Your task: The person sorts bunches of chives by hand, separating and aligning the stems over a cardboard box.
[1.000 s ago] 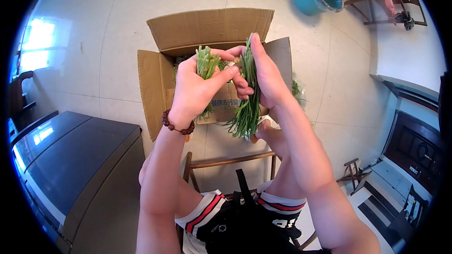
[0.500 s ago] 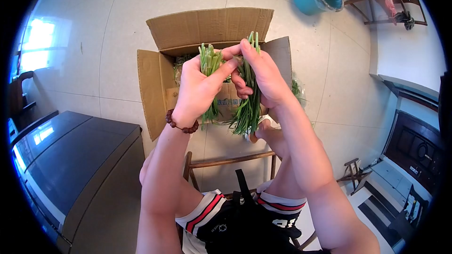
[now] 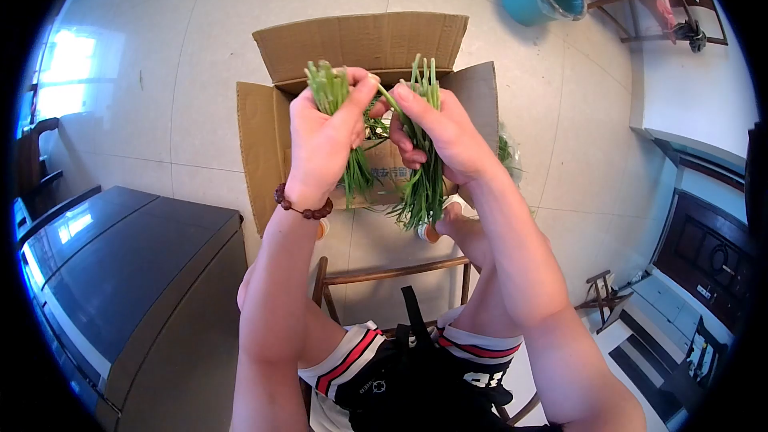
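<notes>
My left hand (image 3: 320, 144), with a beaded bracelet at its wrist, is closed round a bunch of green stalks (image 3: 328, 90). The cut ends stick up above the fist and thin leaves hang below it. A second, longer bunch of green stalks (image 3: 426, 180) is in my right hand (image 3: 448, 132), its leafy ends hanging down. One stalk (image 3: 387, 98) slants from the right bunch toward my left fingertips. Both hands are over an open cardboard box (image 3: 360, 44), and more greens (image 3: 376, 128) show inside it between the hands.
A blue bucket (image 3: 528, 0) with a plastic liner stands at the upper right, beside a wooden chair. Greens in a clear bag (image 3: 507, 152) lie right of the box. A dark cabinet (image 3: 120, 256) is at the left. My knees are below the box.
My left hand has moved away to the left with its bunch, so the gap between the hands is wider. A single stalk now slants out from the right bunch.
</notes>
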